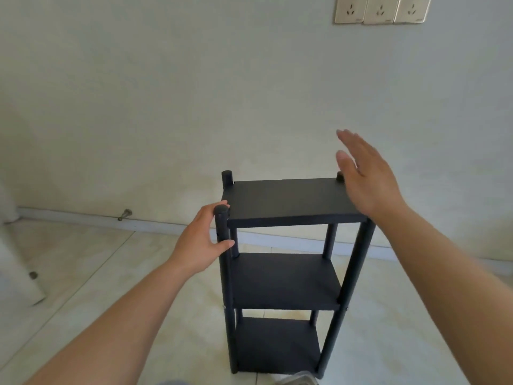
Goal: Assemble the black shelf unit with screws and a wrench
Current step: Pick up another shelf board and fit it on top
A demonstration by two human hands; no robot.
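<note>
I see the wall (194,93) filling most of the view, pale and plain, with a row of three sockets (381,8) at its top right edge. Below it the tiled floor (91,273) runs up to a grey skirting strip (166,225), and a small metal door stop (125,214) sticks out just above that strip on the left. A white, blurred object (19,259) stands at the far left; I cannot tell what it is.

The black shelf unit (283,276) stands upright on the floor, close to the wall and a little right of centre. It has three boards, one above the other, held between four round posts. The top board (288,201) sits just under the post ends.

My left hand (201,243) holds the near left post (223,245) close to its top: the thumb comes across the front of the post and the fingers curl round behind it. My right hand (366,176) is flat and spread, fingers straight and together, holding nothing. It hovers over the right end of the top board, in front of the far right post (340,176); whether the heel of the palm touches the board I cannot tell.

At the bottom edge, just right of the unit's foot, a clear plastic thing (298,378) pokes into view.
</note>
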